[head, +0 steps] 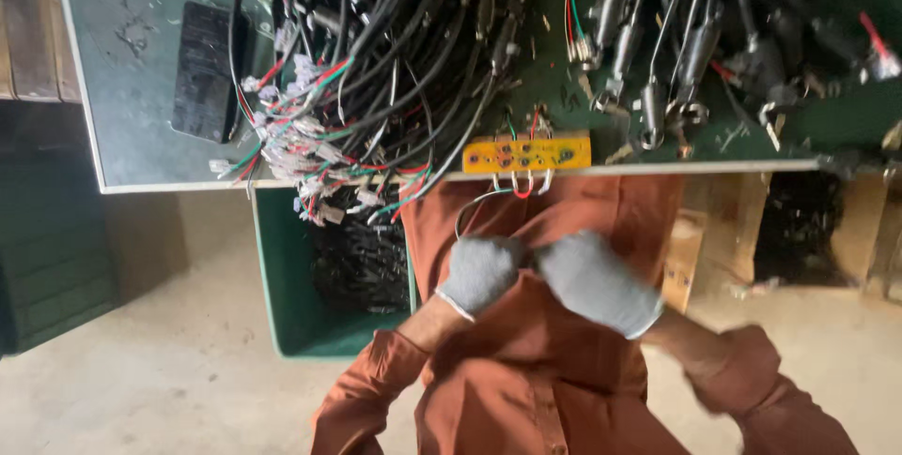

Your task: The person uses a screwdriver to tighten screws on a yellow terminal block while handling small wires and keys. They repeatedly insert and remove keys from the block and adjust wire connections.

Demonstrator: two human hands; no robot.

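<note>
Both of my hands wear grey knit gloves and are curled into fists, pressed together in front of my orange shirt, below the table edge. My left hand (479,272) is closed where a thin pale wire (467,211) curves down from a yellow connector block (526,153) on the table's edge. My right hand (597,281) is closed beside it, blurred; I cannot tell whether anything is inside it. Short red, green and white leads hang off the yellow block.
A green-topped table (132,70) carries a big tangle of black cables (413,32) with white plugs and red-green wires, metal connectors (658,70), and a flat black object (202,70). A green bin (282,286) with black parts stands under the table. Cardboard boxes (691,248) sit right.
</note>
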